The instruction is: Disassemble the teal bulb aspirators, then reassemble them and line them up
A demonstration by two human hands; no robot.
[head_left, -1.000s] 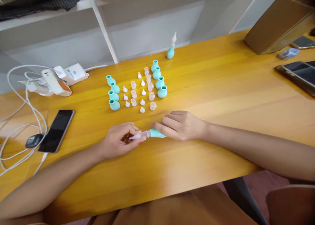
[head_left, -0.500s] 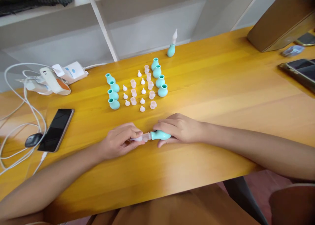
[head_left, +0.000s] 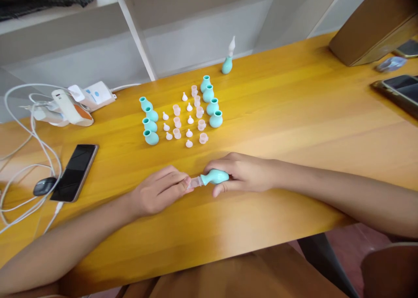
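Observation:
My right hand [head_left: 240,172] is wrapped around a teal nasal aspirator bulb [head_left: 217,176], which lies sideways with its neck to the left. A translucent connector [head_left: 197,182] sits at the bulb's neck. My left hand [head_left: 166,187] is closed around the connector's other end, thumb and fingers pressed together, hiding the white tip there. Beyond my hands stand several more teal bulbs [head_left: 216,119] in two columns. Between them are rows of translucent connectors [head_left: 201,125] and small white tips [head_left: 189,133]. One assembled aspirator [head_left: 227,64] stands upright at the back.
To the left lie a black phone [head_left: 75,172], a dark mouse [head_left: 45,186] and looping white cables, with a power strip [head_left: 97,94] and chargers behind. A cardboard box [head_left: 362,32] and another phone [head_left: 400,91] are at the right. A wall borders the table's back.
My left fingers have closed further over the white tip, which was partly visible before. My right hand has opened its grip slightly, showing more of the bulb.

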